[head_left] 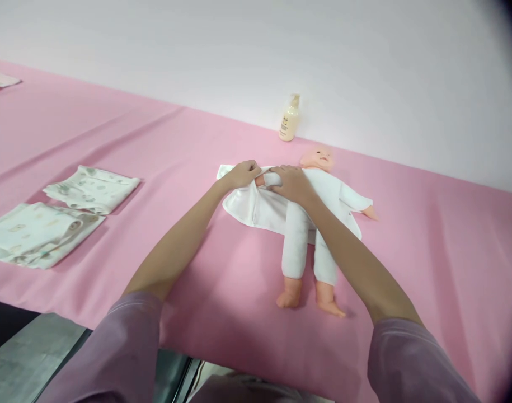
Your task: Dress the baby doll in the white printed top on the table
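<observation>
A baby doll (295, 240) with a white cloth body lies on its back on the pink-covered table, its feet toward me. A white baby shirt (270, 215) is spread open under it, and the doll's arm on the right side of the view lies in a sleeve. My left hand (242, 174) is closed on the shirt's fabric near the other sleeve. My right hand (292, 183) is closed around the doll's other arm (273, 179), whose small hand points toward my left hand. The fingertips of both hands are partly hidden.
A cream pump bottle (289, 120) stands by the wall behind the doll. On the left lie two folded printed cloths, a nearer one (37, 232) and a farther one (92, 189). A pale pink item (3, 79) rests at the far left. The table's front edge is close to me.
</observation>
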Tool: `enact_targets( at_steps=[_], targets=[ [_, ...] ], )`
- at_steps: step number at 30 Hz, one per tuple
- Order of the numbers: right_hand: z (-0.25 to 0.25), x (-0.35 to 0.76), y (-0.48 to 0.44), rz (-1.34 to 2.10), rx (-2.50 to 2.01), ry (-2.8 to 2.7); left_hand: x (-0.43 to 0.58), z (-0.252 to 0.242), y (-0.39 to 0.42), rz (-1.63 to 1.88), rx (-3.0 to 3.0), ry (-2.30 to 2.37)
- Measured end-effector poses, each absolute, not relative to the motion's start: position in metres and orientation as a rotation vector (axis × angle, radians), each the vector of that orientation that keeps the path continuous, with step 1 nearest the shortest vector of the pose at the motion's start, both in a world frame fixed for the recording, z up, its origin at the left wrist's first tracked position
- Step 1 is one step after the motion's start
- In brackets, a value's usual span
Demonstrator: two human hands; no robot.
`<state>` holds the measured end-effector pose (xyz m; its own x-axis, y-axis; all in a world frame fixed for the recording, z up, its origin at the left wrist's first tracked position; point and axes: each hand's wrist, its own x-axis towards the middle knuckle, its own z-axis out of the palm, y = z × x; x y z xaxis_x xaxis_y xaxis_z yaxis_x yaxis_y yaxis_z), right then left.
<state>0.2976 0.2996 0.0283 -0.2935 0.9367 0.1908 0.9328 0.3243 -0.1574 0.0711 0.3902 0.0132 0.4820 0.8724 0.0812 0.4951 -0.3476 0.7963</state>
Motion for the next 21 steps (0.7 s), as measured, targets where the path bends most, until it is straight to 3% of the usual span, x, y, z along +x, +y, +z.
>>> enact_targets(
  at_steps=[21],
  targets=[
    [0.026, 0.287, 0.305, -0.037, -1.781, -2.361, 0.085, 0.032, 0.368, 0.675, 2.067, 1.259]
  ],
)
